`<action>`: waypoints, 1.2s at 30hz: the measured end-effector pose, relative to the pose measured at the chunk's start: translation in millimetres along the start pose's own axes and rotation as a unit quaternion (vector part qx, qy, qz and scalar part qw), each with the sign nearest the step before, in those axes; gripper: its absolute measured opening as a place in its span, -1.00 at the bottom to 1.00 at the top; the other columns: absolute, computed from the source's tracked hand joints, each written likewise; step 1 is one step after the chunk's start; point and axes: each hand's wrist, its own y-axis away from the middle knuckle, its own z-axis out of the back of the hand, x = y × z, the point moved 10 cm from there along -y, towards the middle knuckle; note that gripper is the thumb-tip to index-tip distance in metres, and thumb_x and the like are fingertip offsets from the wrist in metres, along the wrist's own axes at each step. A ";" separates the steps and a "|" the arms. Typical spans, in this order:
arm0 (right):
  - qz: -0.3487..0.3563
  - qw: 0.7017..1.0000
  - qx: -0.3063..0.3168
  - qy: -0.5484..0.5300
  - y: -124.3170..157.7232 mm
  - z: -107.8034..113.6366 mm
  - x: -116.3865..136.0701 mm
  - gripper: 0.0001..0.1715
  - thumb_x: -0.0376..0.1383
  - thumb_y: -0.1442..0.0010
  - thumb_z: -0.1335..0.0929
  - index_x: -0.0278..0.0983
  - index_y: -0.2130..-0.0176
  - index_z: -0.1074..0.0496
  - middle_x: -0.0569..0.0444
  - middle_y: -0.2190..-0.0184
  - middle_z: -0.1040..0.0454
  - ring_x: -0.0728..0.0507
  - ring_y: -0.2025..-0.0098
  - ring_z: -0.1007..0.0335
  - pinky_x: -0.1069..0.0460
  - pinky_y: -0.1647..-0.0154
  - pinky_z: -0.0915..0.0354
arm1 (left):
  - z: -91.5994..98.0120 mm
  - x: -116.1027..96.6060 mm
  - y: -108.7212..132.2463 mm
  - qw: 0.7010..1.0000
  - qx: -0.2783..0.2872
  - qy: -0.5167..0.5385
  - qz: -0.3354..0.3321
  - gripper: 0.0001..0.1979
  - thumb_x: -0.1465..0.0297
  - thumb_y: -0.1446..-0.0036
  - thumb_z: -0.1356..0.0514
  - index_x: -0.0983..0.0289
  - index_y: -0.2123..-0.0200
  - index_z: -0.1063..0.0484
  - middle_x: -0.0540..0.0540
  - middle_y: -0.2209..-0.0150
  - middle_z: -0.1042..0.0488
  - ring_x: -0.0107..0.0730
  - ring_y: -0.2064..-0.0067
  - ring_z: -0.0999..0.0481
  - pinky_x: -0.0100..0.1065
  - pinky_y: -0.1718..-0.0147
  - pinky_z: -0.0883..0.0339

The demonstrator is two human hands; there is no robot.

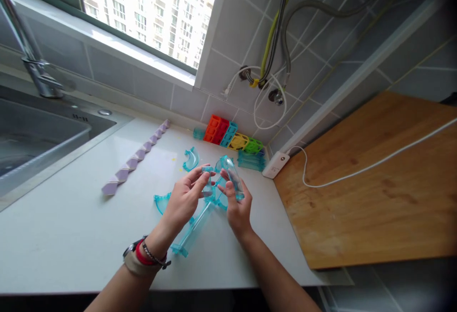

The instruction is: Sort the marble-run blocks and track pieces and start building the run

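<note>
My left hand (183, 196) pinches a small clear blue plastic track piece (207, 182) between thumb and fingers. Close beside it, my right hand (237, 207) is closed around a longer curved translucent blue track piece (232, 176). Below the hands a long straight blue track (194, 228) lies slanting on the white counter, with more blue parts partly hidden behind my fingers. One curved blue piece (162, 202) rests left of my left wrist. Another curved blue piece (191, 158) lies farther back, apart from both hands.
Red, yellow and green toy blocks (216, 129) line the back wall, beside stacked blue pieces (251, 160). A zigzag lilac strip (135, 158) lies at left, near the sink (43, 140). At right are a white power strip (276, 165), its cable and a wooden board (367, 188).
</note>
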 end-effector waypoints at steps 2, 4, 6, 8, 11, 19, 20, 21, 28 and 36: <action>0.017 0.999 0.018 0.043 -0.9 -1.7 -6.4 -0.56 -0.07 -0.37 -0.37 -0.19 -0.14 -0.50 -0.09 -0.15 -0.53 -0.28 -0.22 -0.44 -0.23 -0.25 -0.37 | 2.7 0.2 2.0 1.000 -0.018 0.015 0.012 -0.47 0.05 -0.20 -0.30 0.27 -0.11 -0.49 0.28 -0.07 -0.56 -0.12 0.07 -0.63 -0.24 0.25 -0.57; 0.017 0.997 0.033 0.062 -0.7 -1.7 -15.7 -0.59 -0.09 -0.37 -0.37 -0.19 -0.12 -0.51 -0.08 -0.13 -0.55 -0.26 -0.20 -0.46 -0.21 -0.28 -0.33 | 5.4 -1.3 3.2 0.999 -0.038 0.027 0.010 -0.50 0.06 -0.22 -0.29 0.28 -0.07 -0.50 0.29 -0.06 -0.55 -0.14 0.10 -0.63 -0.24 0.26 -0.57; 0.002 0.998 0.034 0.050 -0.4 0.7 -27.0 -0.61 -0.09 -0.37 -0.37 -0.19 -0.10 -0.51 -0.07 -0.09 -0.57 -0.25 -0.16 -0.49 -0.19 -0.24 -0.36 | 8.2 -3.8 3.4 0.997 -0.059 0.040 -0.003 -0.53 0.07 -0.25 -0.26 0.27 -0.07 -0.49 0.28 -0.06 -0.55 -0.17 0.12 -0.63 -0.26 0.28 -0.57; -0.016 0.999 0.027 0.026 -0.1 3.4 -36.6 -0.63 -0.08 -0.38 -0.36 -0.19 -0.07 -0.51 -0.07 -0.05 -0.58 -0.24 -0.12 -0.52 -0.16 -0.18 -0.42 | 10.7 -6.3 3.3 0.995 -0.079 0.050 -0.021 -0.56 0.08 -0.28 -0.24 0.25 -0.08 -0.48 0.25 -0.04 -0.55 -0.22 0.14 -0.62 -0.30 0.30 -0.56; -0.021 0.999 0.030 0.013 0.3 2.9 -41.6 -0.63 -0.07 -0.38 -0.36 -0.19 -0.07 -0.50 -0.06 -0.02 -0.59 -0.22 -0.08 -0.54 -0.14 -0.14 -0.44 | 11.9 -7.3 4.0 0.992 -0.099 0.066 -0.041 -0.62 0.11 -0.31 -0.22 0.21 -0.06 -0.48 0.19 0.00 -0.54 -0.29 0.16 -0.60 -0.35 0.30 -0.54; 0.065 0.993 0.061 0.082 3.7 -6.1 -17.5 -0.67 -0.19 -0.38 -0.37 -0.16 -0.10 -0.51 -0.05 -0.06 -0.54 -0.22 -0.15 -0.46 -0.12 -0.23 -0.34 | 22.3 -10.7 13.6 0.985 -0.134 0.074 -0.084 -0.68 0.09 -0.35 -0.16 0.17 0.00 -0.46 0.17 0.00 -0.50 -0.28 0.13 -0.59 -0.31 0.27 -0.55; 0.076 0.991 0.068 0.088 4.6 -8.1 -14.6 -0.65 -0.20 -0.38 -0.36 -0.16 -0.12 -0.50 -0.05 -0.06 -0.53 -0.21 -0.15 -0.45 -0.11 -0.22 -0.34 | 24.6 -11.6 14.9 0.983 -0.144 0.069 -0.091 -0.68 0.09 -0.36 -0.16 0.17 0.01 -0.46 0.18 0.00 -0.50 -0.28 0.13 -0.59 -0.31 0.27 -0.55; 0.083 0.989 0.078 0.092 5.6 -10.7 -13.1 -0.64 -0.22 -0.38 -0.36 -0.16 -0.14 -0.49 -0.05 -0.05 -0.52 -0.21 -0.14 -0.45 -0.11 -0.20 -0.35 | 26.8 -12.8 16.1 0.981 -0.155 0.064 -0.099 -0.68 0.09 -0.36 -0.15 0.18 0.02 -0.45 0.18 -0.01 -0.50 -0.28 0.13 -0.59 -0.31 0.27 -0.54; 0.072 0.983 0.113 0.128 10.6 -21.5 -26.1 -0.55 -0.35 -0.36 -0.31 -0.20 -0.20 -0.47 -0.07 0.04 -0.47 -0.19 0.02 -0.47 -0.11 -0.10 -0.41 | 45.5 -22.5 23.1 0.959 -0.239 0.061 -0.143 -0.69 0.09 -0.38 -0.11 0.17 0.03 -0.42 0.15 0.04 -0.54 -0.30 0.21 -0.60 -0.29 0.28 -0.50; 0.071 0.989 0.066 0.111 5.5 -12.8 -24.4 -0.55 -0.33 -0.35 -0.31 -0.18 -0.19 -0.49 -0.08 0.05 -0.48 -0.20 0.02 -0.50 -0.14 -0.10 -0.44 | 28.9 -25.4 33.7 0.982 -0.150 0.109 0.038 -0.76 0.17 -0.31 -0.20 0.19 0.11 -0.49 0.02 0.29 -0.48 -0.52 0.48 -0.40 -0.37 0.34 -0.44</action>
